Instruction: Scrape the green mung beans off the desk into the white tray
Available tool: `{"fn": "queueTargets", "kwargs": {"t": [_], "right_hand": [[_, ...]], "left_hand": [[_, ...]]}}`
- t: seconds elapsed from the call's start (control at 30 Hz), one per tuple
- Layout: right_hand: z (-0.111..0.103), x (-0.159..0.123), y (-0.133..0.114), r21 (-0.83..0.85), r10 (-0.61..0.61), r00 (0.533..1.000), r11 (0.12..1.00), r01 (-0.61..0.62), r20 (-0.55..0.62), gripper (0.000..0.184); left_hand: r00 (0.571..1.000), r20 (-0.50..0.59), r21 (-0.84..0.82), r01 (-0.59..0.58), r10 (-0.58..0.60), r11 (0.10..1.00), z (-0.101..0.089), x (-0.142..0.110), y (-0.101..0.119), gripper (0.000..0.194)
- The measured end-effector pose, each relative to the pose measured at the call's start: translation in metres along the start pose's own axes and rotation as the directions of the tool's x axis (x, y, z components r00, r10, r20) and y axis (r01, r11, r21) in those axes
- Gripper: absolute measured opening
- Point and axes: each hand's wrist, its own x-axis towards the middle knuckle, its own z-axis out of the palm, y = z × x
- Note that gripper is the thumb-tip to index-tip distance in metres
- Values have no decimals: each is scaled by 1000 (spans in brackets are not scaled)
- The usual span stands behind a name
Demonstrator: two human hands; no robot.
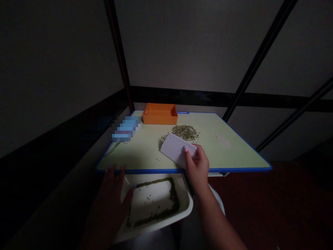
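Note:
In the head view, my right hand (198, 168) grips a white plastic scraper (177, 148), thumb on its upper face. The scraper is tilted at the near side of a loose pile of small green beans (185, 132) on the table, with a few scattered beans around it. My left hand (114, 194) lies in shadow over the left side of a white basin (188, 201). Its fingers are spread near the table edge, and its thumb reaches over the inside of the basin. More green beans line the basin's inner edges, below the table's front edge.
An orange open box (160, 119) stands at the back of the pale green, blue-edged table (234, 158). A blurred-out blue item (126, 129) lies at the left. A thin patch of pale grains (222, 141) is on the right. Walls close in behind and left.

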Motion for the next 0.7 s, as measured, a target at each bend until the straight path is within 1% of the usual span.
{"fn": "queueTargets", "kwargs": {"t": [0.1, 0.2, 0.43, 0.57, 0.7], "right_hand": [[5, -1, 1, -25, -11, 1000, 1000, 11, 17, 21], [9, 1, 1, -8, -2, 999, 1000, 2, 33, 20], [19, 11, 0, 55, 9, 990, 998, -17, 141, 16], [20, 14, 1, 82, -9, 982, 997, -7, 190, 14], [17, 15, 1, 132, -18, 971, 991, -14, 238, 14]], "left_hand": [[1000, 0, 5, -12, 12, 1000, 0, 0, 0, 68], [1000, 7, 14, 0, 0, 1000, -1, 0, 0, 70], [1000, 3, 15, -5, 5, 1000, 0, -1, 0, 69], [999, -16, 22, -30, 31, 999, 1, -1, 0, 69], [1000, -13, 49, -23, 23, 999, 1, 1, 0, 69]]}}
